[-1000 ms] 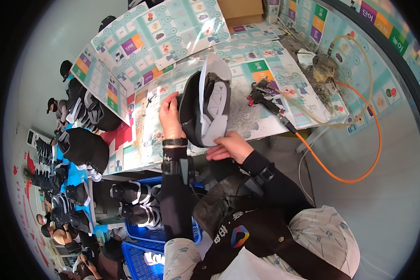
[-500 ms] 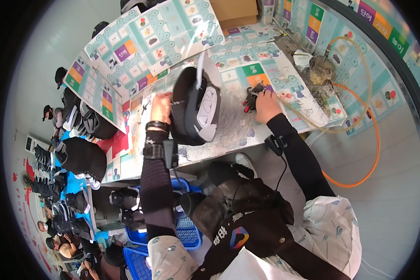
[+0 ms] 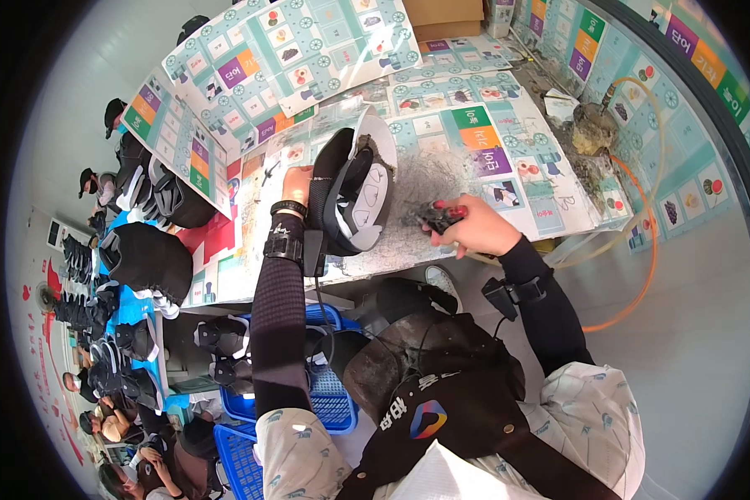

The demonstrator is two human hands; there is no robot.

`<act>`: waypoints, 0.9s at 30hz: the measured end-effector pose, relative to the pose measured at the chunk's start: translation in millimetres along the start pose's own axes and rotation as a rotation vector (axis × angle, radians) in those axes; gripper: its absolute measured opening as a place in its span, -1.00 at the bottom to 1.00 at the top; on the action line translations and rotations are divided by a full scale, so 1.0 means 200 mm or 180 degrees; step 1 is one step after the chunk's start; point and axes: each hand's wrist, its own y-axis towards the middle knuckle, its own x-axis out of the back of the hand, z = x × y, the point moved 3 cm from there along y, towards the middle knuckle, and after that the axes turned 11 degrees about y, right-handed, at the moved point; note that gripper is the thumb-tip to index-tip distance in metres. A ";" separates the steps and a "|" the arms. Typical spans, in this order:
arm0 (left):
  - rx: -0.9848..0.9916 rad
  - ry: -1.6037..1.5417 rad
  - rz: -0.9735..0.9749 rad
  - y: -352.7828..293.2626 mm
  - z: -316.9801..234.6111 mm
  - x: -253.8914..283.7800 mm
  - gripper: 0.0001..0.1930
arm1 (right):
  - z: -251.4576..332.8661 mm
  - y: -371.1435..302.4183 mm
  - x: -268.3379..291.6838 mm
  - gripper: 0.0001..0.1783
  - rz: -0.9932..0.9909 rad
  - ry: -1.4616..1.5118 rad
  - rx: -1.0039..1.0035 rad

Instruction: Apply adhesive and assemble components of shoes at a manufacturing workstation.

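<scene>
I see the left hand (image 3: 297, 185), partly hidden, apparently holding a black-and-white workpiece (image 3: 365, 198); the right hand (image 3: 483, 227) grips a black-and-red tool (image 3: 436, 217).

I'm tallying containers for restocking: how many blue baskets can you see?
2: one blue basket is partly hidden behind the left forearm; a second blue basket sits lower in the picture, left of the white patterned sleeve. More may be hidden.
</scene>
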 end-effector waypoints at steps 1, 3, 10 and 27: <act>-0.0013 0.0089 -0.0052 0.01 0.01 -0.01 -0.71 | 0.00 0.01 -0.04 -0.59 0.0033 -0.0069 -0.0103; -0.0052 0.0124 -0.0151 0.02 0.03 -0.02 -0.67 | 0.00 0.01 -0.06 -0.61 -0.0263 -0.0024 -0.0024; -0.0074 0.0455 -0.0334 0.03 0.04 -0.03 -0.64 | 0.02 -0.02 -0.10 -0.75 -0.0249 -0.0403 0.0428; -0.0041 0.0352 -0.0624 -0.09 -0.03 -0.03 -0.68 | 0.12 -0.06 -0.19 -0.68 -0.0994 -0.1007 0.1292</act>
